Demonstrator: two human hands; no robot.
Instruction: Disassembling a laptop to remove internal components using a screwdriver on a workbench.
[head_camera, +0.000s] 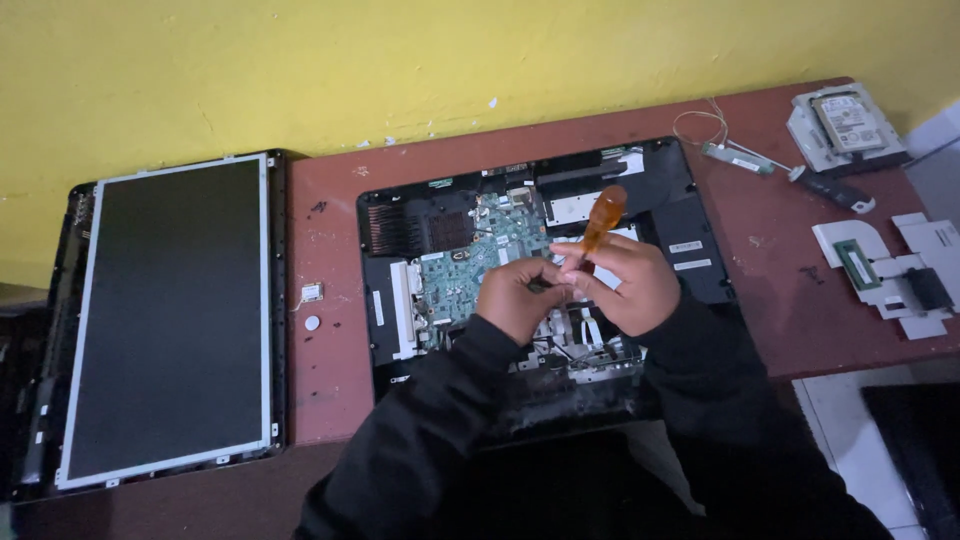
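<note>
An orange-handled screwdriver (603, 218) is gripped by the right hand (622, 285) and steadied by the left hand (520, 297), best kept upright over the opened laptop base (690, 215).

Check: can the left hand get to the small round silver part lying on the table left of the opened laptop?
Probably yes. The round part lies bare on the table, with nothing between it and the left hand, which would first have to leave the laptop base.

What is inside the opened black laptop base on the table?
Inside the laptop base, a green circuit board, a dark vent grille and white cables show. The left hand and right hand, holding an orange-handled screwdriver, cover the middle.
</note>
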